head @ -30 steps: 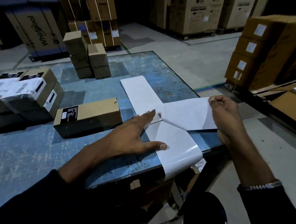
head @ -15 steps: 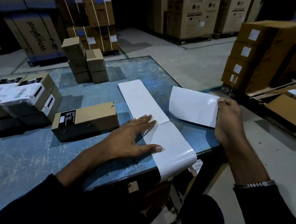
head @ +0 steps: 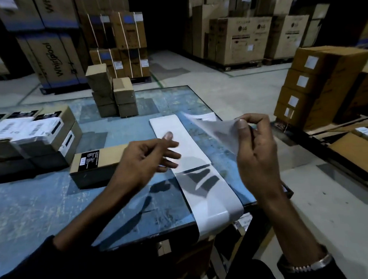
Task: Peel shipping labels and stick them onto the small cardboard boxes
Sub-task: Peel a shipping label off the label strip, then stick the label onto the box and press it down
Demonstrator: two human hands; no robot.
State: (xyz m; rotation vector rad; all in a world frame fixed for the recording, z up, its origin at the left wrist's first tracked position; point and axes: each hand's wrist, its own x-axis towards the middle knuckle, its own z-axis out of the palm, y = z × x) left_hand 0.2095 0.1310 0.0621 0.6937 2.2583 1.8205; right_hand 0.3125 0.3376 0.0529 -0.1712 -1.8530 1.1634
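My right hand (head: 253,152) pinches a corner of a peeled white label (head: 212,128) and holds it in the air above the table's right side. The label is blurred. My left hand (head: 145,161) hovers above the table with loosely spread fingers and holds nothing. Under both hands a long white backing strip (head: 185,143) lies on the blue table (head: 41,203) and hangs over the near edge. A small cardboard box (head: 93,165) with a black sticker on its end lies just left of my left hand.
Labelled small boxes (head: 36,132) are stacked at the table's left. Several plain small boxes (head: 112,94) stand stacked at the far edge. Stacked cartons (head: 318,86) sit on a pallet to the right. Large cartons line the back of the warehouse.
My right hand has pulled the label free of the strip and raised it. My left hand has lifted off the backing strip, where it was pressing.
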